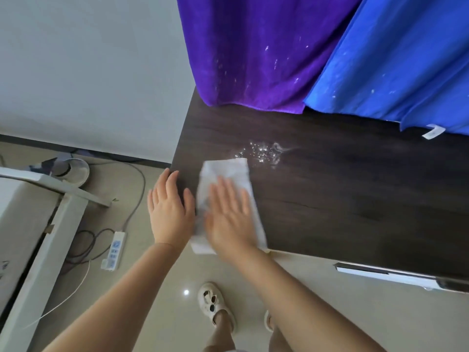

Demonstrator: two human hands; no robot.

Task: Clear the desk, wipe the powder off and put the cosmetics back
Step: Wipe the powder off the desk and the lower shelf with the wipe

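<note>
A white folded cloth (225, 168) lies on the near left corner of the dark wooden desk (342, 199), its near end hanging over the front edge. My right hand (229, 214) lies flat on the cloth, fingers spread, slightly blurred. My left hand (170, 207) is open at the desk's left edge, next to the cloth, fingers resting on the corner. A patch of white powder (265, 152) is scattered on the desk just beyond the cloth's far right corner. No cosmetics are in view.
A purple towel (253, 52) and a blue towel (393, 59), both speckled with powder, hang down at the desk's back. On the floor to the left lie a power strip (114, 250) with cables and a white frame (50, 237). A metal rail (396, 274) runs under the desk front.
</note>
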